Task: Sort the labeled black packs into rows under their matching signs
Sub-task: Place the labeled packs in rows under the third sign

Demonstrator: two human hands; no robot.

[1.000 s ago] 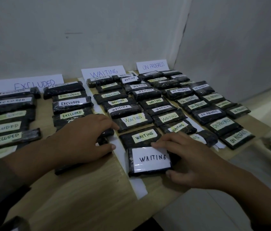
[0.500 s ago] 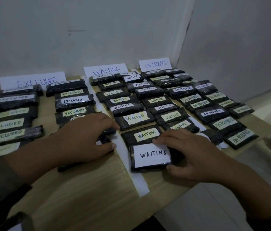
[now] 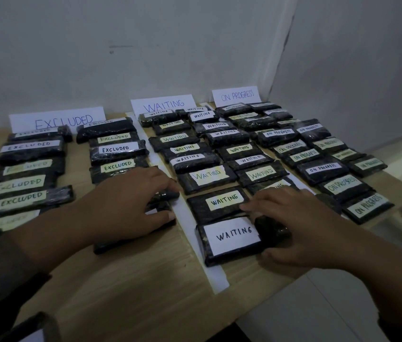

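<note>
WAITING pack, lying nearest in its row on the tabletop: your right hand is resting flat-fingered against it; be squaring it gently under its neighbour. Meanwhile your left hand is covering an EXCLUDED pack; grip untellable.
</note>
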